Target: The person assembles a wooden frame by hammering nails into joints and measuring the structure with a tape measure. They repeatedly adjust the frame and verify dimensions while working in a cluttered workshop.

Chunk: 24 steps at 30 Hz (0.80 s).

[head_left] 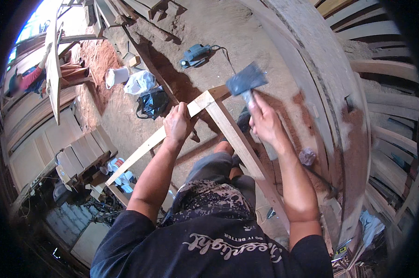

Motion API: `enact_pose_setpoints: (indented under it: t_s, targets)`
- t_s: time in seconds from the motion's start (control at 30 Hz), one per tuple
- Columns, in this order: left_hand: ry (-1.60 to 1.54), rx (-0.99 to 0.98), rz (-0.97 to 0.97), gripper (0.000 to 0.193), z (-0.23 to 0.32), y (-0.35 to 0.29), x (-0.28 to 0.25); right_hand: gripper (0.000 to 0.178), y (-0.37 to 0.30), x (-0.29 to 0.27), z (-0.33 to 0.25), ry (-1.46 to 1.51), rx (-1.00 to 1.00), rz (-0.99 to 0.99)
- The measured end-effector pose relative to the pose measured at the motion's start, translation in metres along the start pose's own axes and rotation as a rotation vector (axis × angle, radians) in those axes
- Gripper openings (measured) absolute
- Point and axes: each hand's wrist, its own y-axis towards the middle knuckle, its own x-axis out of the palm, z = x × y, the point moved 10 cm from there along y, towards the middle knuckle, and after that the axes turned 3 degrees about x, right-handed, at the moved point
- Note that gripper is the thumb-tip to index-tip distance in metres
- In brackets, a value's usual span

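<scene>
My left hand is closed around a pale wooden bar of a frame, close to its corner. At that corner a second bar meets it and runs back toward my right side. In my right hand is the handle of a mallet. Its dark, blocky head is slightly blurred and stands just right of the frame's corner, seemingly raised above it. Whether the mallet touches the wood I cannot tell.
A blue-green power planer with a cord lies on the dusty ground ahead. Left of it are a white bucket, a white plastic bag and a black bag. Long boards line the right. Another person is at far left.
</scene>
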Motion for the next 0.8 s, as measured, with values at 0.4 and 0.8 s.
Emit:
enact_pose_setpoints:
  t_s: [0.4, 0.8]
  targets:
    - [-0.026, 0.006, 0.06, 0.048, 0.001, 0.003, 0.002, 0.053, 0.027, -0.008, 0.0, -0.039, 0.109, 0.03]
    - [-0.033, 0.067, 0.16, 0.053, 0.005, -0.004, -0.003, 0.045, 0.021, 0.018, -0.002, -0.36, -0.223, -0.011]
